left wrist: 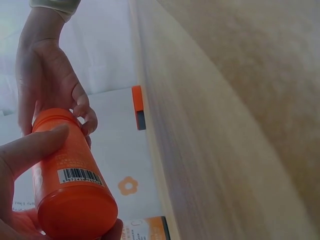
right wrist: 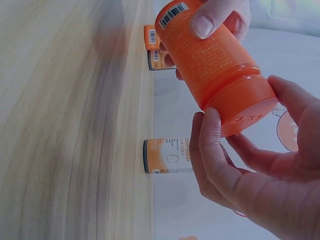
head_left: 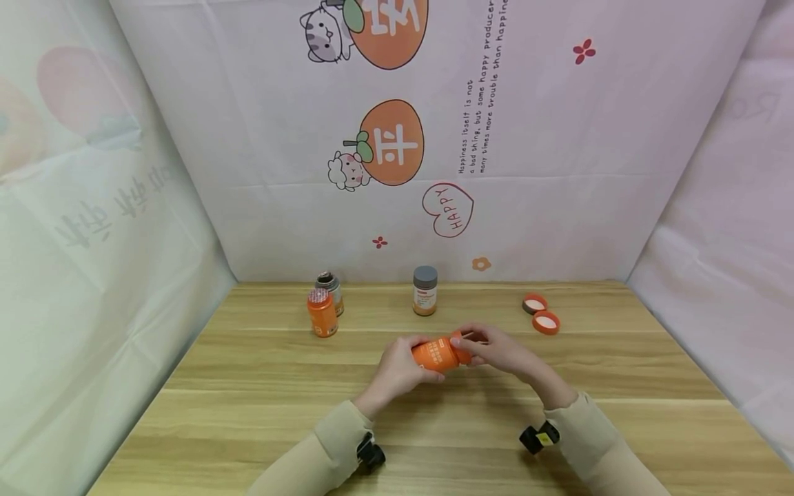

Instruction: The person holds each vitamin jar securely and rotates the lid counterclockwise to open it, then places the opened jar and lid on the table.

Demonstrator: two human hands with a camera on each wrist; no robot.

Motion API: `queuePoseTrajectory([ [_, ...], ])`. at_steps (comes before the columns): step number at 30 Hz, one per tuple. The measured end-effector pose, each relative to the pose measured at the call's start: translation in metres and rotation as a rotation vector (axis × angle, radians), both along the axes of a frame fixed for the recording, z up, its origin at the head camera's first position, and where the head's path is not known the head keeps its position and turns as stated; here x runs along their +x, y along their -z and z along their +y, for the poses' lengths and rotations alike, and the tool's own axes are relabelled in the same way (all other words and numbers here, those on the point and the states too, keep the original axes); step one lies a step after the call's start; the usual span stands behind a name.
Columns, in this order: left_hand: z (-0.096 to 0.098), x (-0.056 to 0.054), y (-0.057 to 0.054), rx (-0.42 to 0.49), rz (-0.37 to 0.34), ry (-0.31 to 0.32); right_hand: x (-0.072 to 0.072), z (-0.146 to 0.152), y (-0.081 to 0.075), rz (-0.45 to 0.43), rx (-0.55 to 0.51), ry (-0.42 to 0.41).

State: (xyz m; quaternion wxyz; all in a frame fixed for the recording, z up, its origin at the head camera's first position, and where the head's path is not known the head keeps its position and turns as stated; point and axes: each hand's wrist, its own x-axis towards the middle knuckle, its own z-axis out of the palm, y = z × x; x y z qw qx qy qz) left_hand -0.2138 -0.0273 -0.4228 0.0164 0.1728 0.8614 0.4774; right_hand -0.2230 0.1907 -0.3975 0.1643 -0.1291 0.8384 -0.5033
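My left hand (head_left: 397,370) grips the body of an orange bottle (head_left: 434,355), tilted above the wooden table. Its thumb lies along the bottle's side near a barcode in the left wrist view. From the right, my right hand (head_left: 501,349) holds the bottle's orange cap (right wrist: 247,104) with thumb and fingers around the rim. In the right wrist view the cap sits on the bottle's neck, its top facing toward the right palm. Part of the cap is hidden by fingers in the head view.
At the back left stand an orange bottle (head_left: 323,314) with a patterned top and a grey-necked bottle (head_left: 338,297) without a cap. A grey-capped bottle (head_left: 424,295) stands at the back middle. Two loose caps, one orange (head_left: 546,331) and one grey-and-orange (head_left: 527,307), lie at the back right.
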Motion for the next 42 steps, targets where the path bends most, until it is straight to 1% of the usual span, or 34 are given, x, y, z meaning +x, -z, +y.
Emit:
queuePoseTrajectory([
  [13,-0.003,0.000,-0.001,0.028,-0.028,0.012,0.002,0.003,-0.001,0.117,-0.010,-0.103],
  [22,-0.003,0.000,-0.001,0.048,-0.044,0.025,0.002,0.007,-0.002,0.202,-0.025,-0.152],
  [31,-0.004,-0.001,0.000,0.061,-0.061,0.037,0.001,0.011,-0.001,0.200,-0.141,-0.218],
  [35,-0.004,-0.001,-0.001,0.068,-0.068,0.039,0.000,0.011,0.001,0.226,-0.164,-0.243],
  [42,-0.004,-0.002,0.000,0.090,-0.097,0.035,0.000,0.011,0.001,0.252,-0.173,-0.251],
])
